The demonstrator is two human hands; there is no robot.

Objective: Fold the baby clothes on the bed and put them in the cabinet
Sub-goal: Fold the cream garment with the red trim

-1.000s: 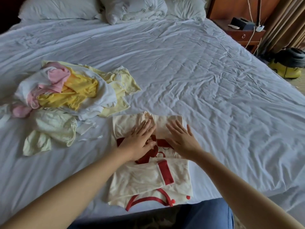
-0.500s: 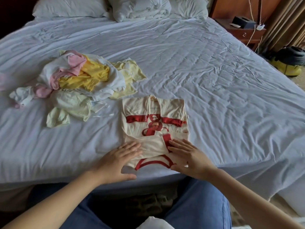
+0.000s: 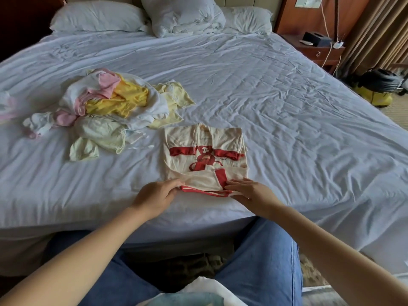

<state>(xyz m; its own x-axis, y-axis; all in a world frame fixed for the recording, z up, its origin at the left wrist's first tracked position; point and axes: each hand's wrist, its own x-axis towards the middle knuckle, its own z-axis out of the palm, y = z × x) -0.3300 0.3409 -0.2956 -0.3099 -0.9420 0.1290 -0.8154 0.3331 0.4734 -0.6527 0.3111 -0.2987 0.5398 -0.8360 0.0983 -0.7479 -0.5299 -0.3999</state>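
Observation:
A cream baby garment with red trim [image 3: 204,157] lies partly folded near the front edge of the white bed [image 3: 287,120]. My left hand [image 3: 157,195] grips its near left corner, fingers curled round the red-edged hem. My right hand [image 3: 249,191] holds the near right corner, fingers laid on top and thumb beneath. The hem is lifted slightly off the sheet. A heap of unfolded baby clothes [image 3: 110,104] in pink, yellow and white lies to the left. No cabinet is in view.
Pillows [image 3: 97,17] and a bunched duvet [image 3: 183,16] lie at the head of the bed. A wooden nightstand [image 3: 318,49] with a dark box and cables stands at the back right. A yellow and black machine [image 3: 379,87] sits on the floor at the right.
Both hands slid from the garment's middle down to its near hem and took hold of its corners. The hem is now raised. The camera view pulled back from the bed.

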